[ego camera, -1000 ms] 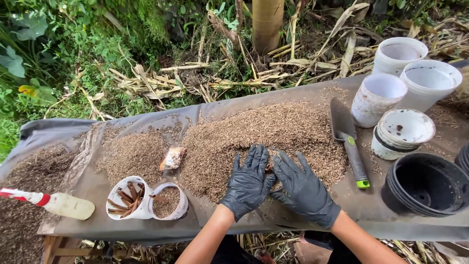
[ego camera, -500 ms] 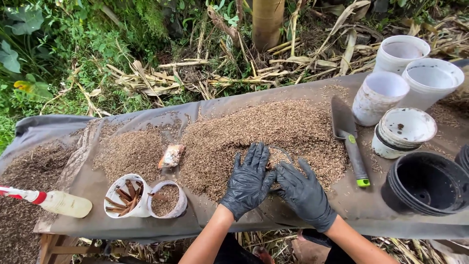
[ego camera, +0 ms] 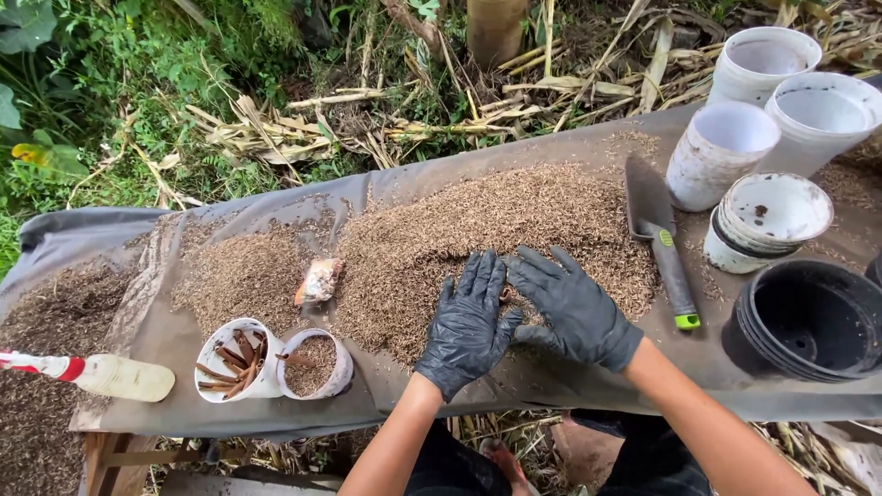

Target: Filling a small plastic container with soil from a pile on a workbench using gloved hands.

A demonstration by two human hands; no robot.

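Note:
Both hands wear black gloves. My left hand (ego camera: 469,326) lies flat, fingers spread, on the near edge of a big brown pile of husk-like potting mix (ego camera: 487,230). My right hand (ego camera: 570,308) rests beside it, fingers spread on the same pile, thumb touching the left hand. Neither hand holds anything. The pile sits on a grey sheet (ego camera: 551,386) that covers the table.
A trowel with a green-tipped handle (ego camera: 663,243) lies right of the pile. White pots (ego camera: 763,138) and stacked black pots (ego camera: 808,317) stand at the right. Two small white cups (ego camera: 271,363), a plastic bottle (ego camera: 101,375) and a small packet (ego camera: 319,280) lie left. Plants grow behind.
Both hands have slid a little forward into the pile and closer together. The view has shifted slightly.

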